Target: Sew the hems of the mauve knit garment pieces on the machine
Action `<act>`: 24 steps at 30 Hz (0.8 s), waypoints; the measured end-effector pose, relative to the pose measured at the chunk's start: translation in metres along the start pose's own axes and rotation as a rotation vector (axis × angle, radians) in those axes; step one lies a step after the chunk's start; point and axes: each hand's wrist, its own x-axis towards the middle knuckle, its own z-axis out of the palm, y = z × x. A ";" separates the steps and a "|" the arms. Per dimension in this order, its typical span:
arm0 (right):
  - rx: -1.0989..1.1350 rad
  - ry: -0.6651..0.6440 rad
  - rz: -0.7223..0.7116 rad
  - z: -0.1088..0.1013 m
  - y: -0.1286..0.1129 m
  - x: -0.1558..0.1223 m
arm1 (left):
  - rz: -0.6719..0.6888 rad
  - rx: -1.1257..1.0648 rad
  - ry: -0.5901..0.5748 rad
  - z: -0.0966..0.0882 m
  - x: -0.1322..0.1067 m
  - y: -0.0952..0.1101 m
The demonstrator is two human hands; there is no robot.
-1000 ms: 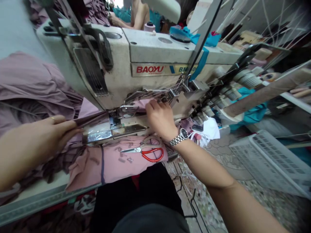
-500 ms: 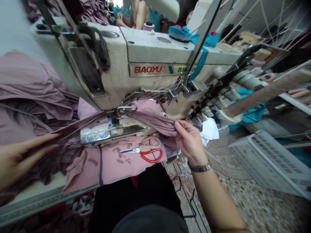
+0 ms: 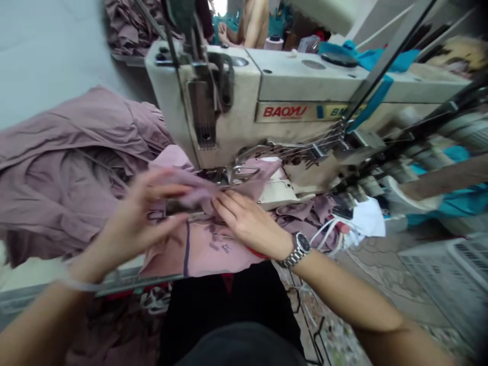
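Mauve fabric [image 3: 206, 254] lay before a Baoyu sewing machine [image 3: 229, 86].
The right hand [image 3: 244, 223] rested open, fingers flat near the presser foot [image 3: 229, 175]; the blurred left hand's [image 3: 139, 218] grip could not be told.

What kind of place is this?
Probably a clothes-sewing workshop: there is a BAOYU industrial sewing machine, a big heap of mauve cloth, and a cone of thread behind the machine.

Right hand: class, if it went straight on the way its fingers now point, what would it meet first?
The right hand would probably meet the bunched mauve fabric first, though depth is unclear.
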 end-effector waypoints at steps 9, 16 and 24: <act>-0.378 0.046 -0.211 -0.002 0.023 -0.013 | 0.242 0.359 0.027 0.036 0.008 0.013; -0.286 0.062 -0.038 0.016 0.000 -0.008 | 0.146 0.433 -0.071 0.035 0.010 0.044; -0.009 0.183 0.207 0.022 -0.007 0.002 | 0.032 0.465 -0.076 0.043 0.011 0.052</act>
